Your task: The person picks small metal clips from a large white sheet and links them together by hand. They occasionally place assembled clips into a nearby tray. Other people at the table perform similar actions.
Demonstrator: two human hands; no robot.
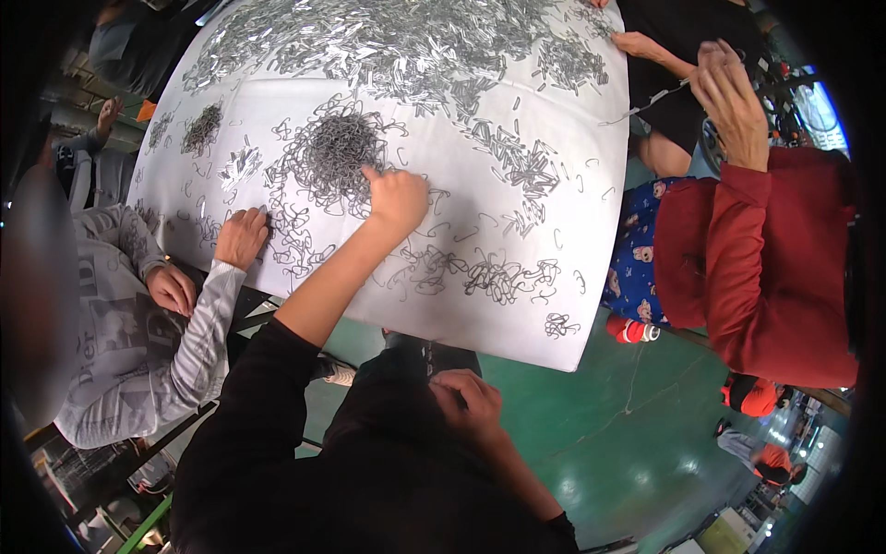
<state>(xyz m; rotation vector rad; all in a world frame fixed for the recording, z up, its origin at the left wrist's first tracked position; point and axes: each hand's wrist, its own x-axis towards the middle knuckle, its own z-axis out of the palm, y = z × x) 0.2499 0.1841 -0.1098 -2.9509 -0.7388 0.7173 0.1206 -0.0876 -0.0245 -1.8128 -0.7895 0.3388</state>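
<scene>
My left hand [399,201] reaches over the white-covered table, its index finger touching the right edge of a dense heap of bent grey wire hooks [343,152]. The other fingers are curled under, and anything they hold is hidden. Near my lap, below the table edge, my right hand [471,402] is curled with its fingertips drawn together; I cannot make out anything inside it. Loose wire hooks [498,280] lie scattered along the near side of the table. A small cluster of hooks [559,325] sits by the near right corner.
Flat shiny metal strips [369,42] cover the table's far part, with more strips [526,171] trailing right. A co-worker's hand [242,237] rests on the tabletop [443,323] at left. At right, a person in a red sleeve [738,258] raises a hand. The floor [609,434] is green.
</scene>
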